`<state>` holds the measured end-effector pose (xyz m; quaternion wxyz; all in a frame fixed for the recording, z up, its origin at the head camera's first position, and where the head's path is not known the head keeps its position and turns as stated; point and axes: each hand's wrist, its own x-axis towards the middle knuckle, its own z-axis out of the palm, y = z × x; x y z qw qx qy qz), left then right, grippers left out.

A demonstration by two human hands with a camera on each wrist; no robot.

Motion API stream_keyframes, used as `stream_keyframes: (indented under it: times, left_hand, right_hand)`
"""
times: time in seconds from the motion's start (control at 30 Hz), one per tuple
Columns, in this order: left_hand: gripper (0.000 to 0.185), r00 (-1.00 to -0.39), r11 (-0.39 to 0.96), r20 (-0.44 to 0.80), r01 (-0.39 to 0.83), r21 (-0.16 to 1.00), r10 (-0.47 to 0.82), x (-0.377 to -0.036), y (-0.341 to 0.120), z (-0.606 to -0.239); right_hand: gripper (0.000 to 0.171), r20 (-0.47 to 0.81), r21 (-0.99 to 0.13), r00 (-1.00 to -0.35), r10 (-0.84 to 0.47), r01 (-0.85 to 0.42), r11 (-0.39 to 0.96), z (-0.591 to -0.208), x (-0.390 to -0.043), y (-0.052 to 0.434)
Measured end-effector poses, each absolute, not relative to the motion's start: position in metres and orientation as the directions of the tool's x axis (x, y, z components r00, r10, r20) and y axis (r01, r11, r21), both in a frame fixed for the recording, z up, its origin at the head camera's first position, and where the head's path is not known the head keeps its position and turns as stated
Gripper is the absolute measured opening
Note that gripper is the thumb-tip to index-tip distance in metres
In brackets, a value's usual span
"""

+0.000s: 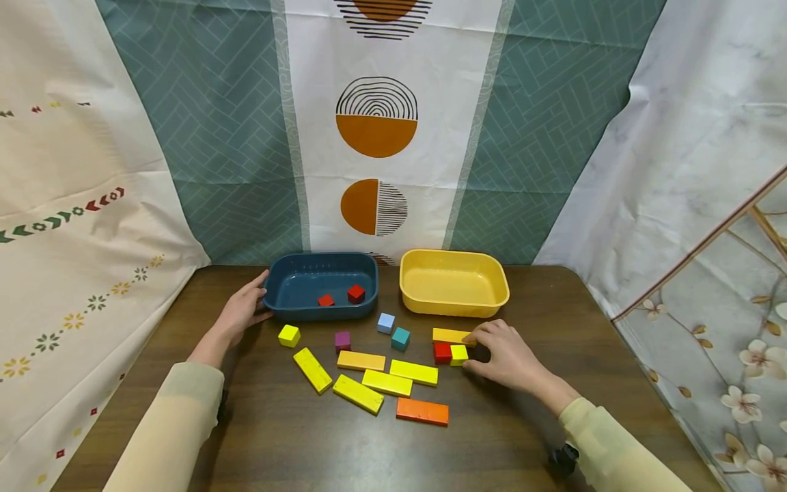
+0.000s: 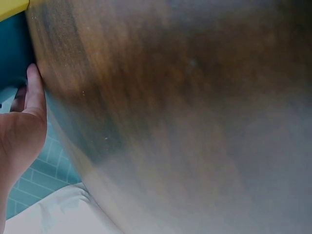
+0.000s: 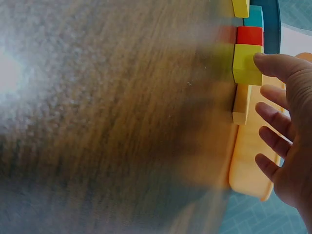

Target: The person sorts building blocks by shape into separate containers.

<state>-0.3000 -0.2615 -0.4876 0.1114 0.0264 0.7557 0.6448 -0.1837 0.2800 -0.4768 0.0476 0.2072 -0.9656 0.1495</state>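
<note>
At the left end of the dark blue bin, my left hand touches the wall with extended fingers. Two red cubes, one of them a red cube near the right end, lie inside that bin. My right hand reaches over the right side of the blocks, fingers spread and slightly bent. Its thumb is right at a yellow cube, which sits beside another red cube. Behind these lies a light orange plank, its right end overlapped by the fingers in the head view.
A yellow bin stands to the right of the blue one. Between the hands lie a yellow cube, a purple cube, a light blue cube, a teal cube, several yellow planks and an orange plank. Curtains border the wooden table.
</note>
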Motion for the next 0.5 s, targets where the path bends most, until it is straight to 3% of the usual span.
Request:
stream_keyframes:
  times: [0.5]
  left_hand:
    - [0.057, -0.974, 0.151, -0.138, -0.112, 0.982, 0.179, -0.3017, -0.2617, -0.4882]
  right_hand:
    - [0.038, 0.153, -0.263, -0.913, -0.378, -0.406, 0.875, -0.4832, -0.1852, 0.277]
